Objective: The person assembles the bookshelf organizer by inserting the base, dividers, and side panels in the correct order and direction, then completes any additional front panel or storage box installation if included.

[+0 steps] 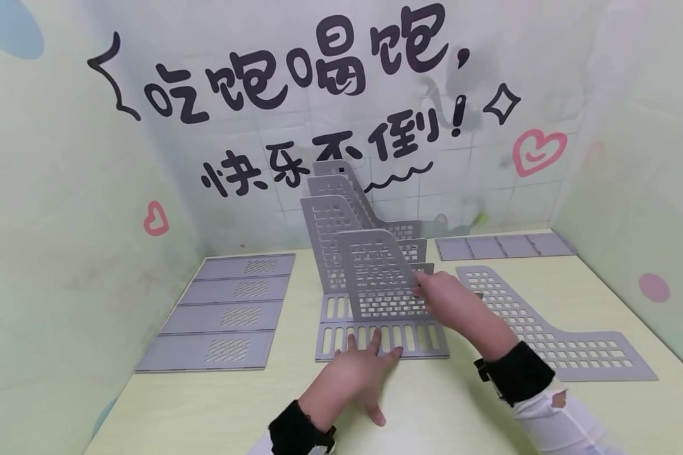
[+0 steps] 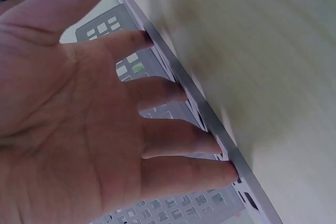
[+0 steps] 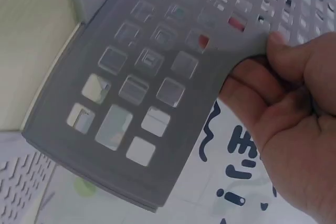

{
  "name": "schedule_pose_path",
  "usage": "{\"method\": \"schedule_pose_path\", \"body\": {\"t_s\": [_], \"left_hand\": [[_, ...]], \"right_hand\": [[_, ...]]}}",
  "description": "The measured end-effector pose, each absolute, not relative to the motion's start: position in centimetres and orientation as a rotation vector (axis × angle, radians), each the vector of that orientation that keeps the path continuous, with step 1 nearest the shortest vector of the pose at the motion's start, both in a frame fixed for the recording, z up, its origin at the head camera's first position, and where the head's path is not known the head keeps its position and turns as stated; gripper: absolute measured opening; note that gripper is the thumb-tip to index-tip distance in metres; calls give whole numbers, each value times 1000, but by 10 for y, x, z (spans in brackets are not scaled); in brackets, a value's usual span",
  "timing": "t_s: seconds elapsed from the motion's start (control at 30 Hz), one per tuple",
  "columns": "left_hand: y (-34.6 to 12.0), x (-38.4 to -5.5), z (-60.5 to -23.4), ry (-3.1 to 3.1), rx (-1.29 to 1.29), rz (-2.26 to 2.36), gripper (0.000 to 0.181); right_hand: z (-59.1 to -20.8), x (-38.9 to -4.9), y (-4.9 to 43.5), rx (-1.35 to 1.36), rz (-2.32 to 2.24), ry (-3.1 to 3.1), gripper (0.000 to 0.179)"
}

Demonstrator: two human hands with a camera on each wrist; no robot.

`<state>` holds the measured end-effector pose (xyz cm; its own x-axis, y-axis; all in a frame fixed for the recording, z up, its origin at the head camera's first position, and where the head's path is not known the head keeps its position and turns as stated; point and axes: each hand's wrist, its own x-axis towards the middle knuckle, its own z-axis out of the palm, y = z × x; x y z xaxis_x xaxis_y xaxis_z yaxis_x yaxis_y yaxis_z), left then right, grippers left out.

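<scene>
Left hand [image 1: 360, 374], fingers straight and spread, touches near edge of base [image 1: 321, 341] at scene centre — likely steadying it. Right hand [image 1: 455, 304] pinches near panel [image 1: 370, 237] — probably keeping it upright, nearer than three far panels [image 1: 324, 203]; seating unclear.

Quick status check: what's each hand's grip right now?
Left hand: open, fingers spread, fingertips on the slotted base.
Right hand: closed, pinching the edge of the front perforated divider.
</scene>
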<state>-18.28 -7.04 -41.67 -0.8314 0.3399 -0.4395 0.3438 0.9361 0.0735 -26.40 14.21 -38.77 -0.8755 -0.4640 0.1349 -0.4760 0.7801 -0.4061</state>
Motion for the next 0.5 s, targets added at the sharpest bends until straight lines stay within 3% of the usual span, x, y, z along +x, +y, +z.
{"method": "schedule_pose_path", "body": {"t_s": [0.3, 0.5], "left_hand": [[-69, -183, -418, 2632, 474, -17, 129], [-68, -182, -417, 2626, 459, -26, 128]], "right_hand": [[-388, -269, 164, 883, 536, -2905, 16], [-382, -271, 201, 775, 443, -3046, 23]]}}
